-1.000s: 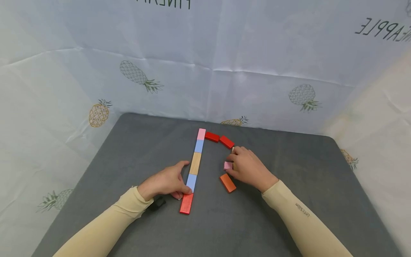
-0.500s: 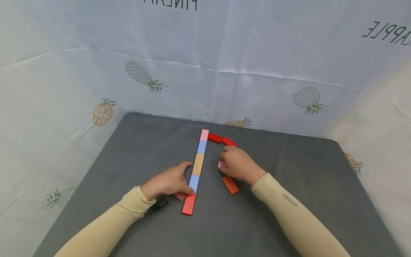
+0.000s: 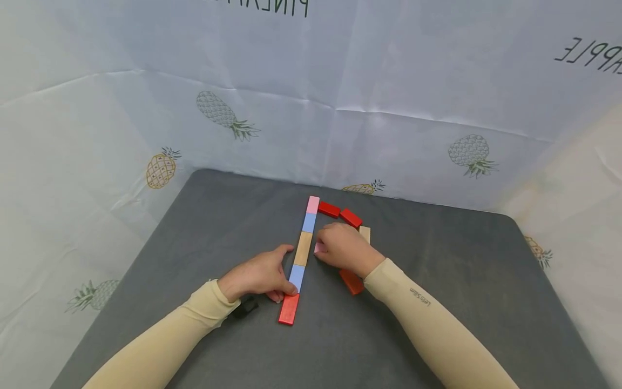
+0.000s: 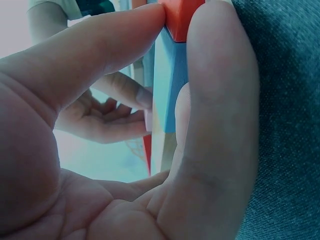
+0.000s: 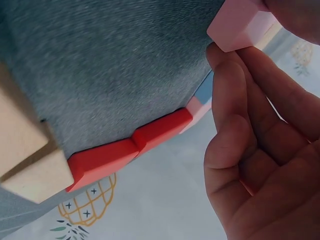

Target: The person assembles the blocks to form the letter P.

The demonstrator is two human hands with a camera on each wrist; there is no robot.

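Note:
A straight row of blocks lies on the table: a near red block (image 3: pixel 289 311), a blue block (image 3: pixel 297 275), a wooden block (image 3: pixel 303 248), another blue block (image 3: pixel 309 222) and a pink block (image 3: pixel 313 205) at the far end. My left hand (image 3: pixel 255 276) pinches the near red block between thumb and a finger, seen closely in the left wrist view. My right hand (image 3: pixel 346 246) holds a second pink block (image 5: pixel 242 25) by its fingertips, just right of the row's wooden block. A small gap shows between that pink block and the row in the head view.
Two red blocks (image 3: pixel 329 209) curve rightward from the row's far end, followed by a pale wooden block (image 3: pixel 365 233). An orange block (image 3: pixel 351 282) lies partly under my right wrist. The dark table (image 3: pixel 437 302) ends at a pineapple-print cloth (image 3: pixel 389 135).
My right hand has carried the pink block leftward, from beside the curved blocks to close beside the row. The pale wooden block has come into view behind it. My left hand stays at the red block.

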